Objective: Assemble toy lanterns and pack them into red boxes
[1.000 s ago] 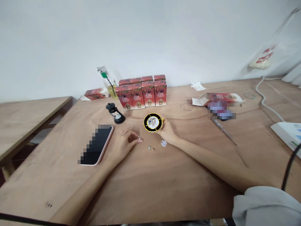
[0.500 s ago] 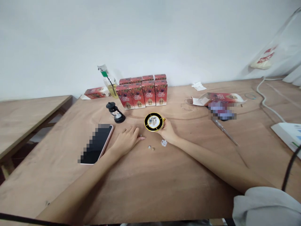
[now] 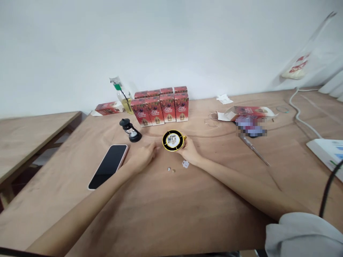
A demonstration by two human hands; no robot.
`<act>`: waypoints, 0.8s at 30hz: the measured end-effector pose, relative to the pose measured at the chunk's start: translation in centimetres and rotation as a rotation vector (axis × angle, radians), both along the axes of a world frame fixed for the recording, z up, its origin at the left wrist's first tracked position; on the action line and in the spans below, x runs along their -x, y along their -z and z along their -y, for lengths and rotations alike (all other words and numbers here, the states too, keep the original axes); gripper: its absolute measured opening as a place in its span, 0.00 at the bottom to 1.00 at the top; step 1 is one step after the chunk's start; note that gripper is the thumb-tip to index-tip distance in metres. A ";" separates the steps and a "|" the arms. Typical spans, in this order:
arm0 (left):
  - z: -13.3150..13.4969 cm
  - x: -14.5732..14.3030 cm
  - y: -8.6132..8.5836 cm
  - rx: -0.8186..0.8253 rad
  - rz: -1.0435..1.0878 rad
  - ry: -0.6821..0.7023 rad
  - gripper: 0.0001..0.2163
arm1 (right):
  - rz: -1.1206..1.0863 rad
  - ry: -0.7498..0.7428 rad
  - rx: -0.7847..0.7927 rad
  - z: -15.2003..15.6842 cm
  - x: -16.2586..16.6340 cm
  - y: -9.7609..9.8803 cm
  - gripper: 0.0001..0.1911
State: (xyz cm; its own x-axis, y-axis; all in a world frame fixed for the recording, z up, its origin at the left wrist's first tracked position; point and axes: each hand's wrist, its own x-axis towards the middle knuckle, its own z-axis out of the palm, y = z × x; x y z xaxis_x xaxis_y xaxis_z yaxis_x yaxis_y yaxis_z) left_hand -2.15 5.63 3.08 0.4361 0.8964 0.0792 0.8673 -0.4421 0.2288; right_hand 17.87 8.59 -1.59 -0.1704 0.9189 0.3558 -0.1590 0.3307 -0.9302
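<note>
My right hand [image 3: 189, 150] grips a small gold-and-black lantern [image 3: 165, 144] by its side. The lantern's round underside faces me; a white disc with metal contacts shows at its middle, and the rest of the body is hidden. To its left, low over the table, my left hand [image 3: 147, 153] has its fingers curled together; whatever they hold, if anything, is hidden. Two small round button cells [image 3: 169, 169] lie on the wood between my forearms. Beside my right wrist is a small white plastic piece [image 3: 185, 164]. A black lantern [image 3: 130, 130] stands behind my left hand.
A phone [image 3: 108, 166] lies beside my left forearm. Several red printed boxes [image 3: 167, 109] stand in rows near the wall, with a bottle [image 3: 125, 100] to their left. At right are an opened box [image 3: 249, 112], a screwdriver [image 3: 254, 149] and a white cable [image 3: 298, 107].
My left hand's fingers have drawn in and curled, and the hand has shifted slightly left. My right hand still holds the lantern. The whole view has shifted slightly.
</note>
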 end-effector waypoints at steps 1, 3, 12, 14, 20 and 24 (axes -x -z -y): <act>0.1 -0.1 -0.2 0.037 0.156 -0.055 0.14 | 0.003 -0.004 0.002 0.0 0.0 0.0 0.24; 0.3 -0.3 -0.9 0.167 0.593 -0.178 0.14 | 0.006 -0.005 -0.002 -0.1 0.0 0.1 0.24; 0.8 -2.0 -5.8 0.295 1.407 -0.333 0.16 | 0.002 0.009 0.021 -0.1 0.0 0.3 0.26; 1.4 -2.6 -6.7 0.141 1.336 -0.268 0.16 | 0.004 -0.003 0.030 -0.1 0.0 0.2 0.26; 2.6 -4.6 -8.1 -0.249 0.876 -0.038 0.08 | 0.004 -0.006 -0.010 0.1 -0.1 -0.2 0.24; 2.4 -5.3 -8.3 -0.457 0.586 0.064 0.07 | 0.014 -0.011 -0.022 0.2 -0.1 -0.4 0.23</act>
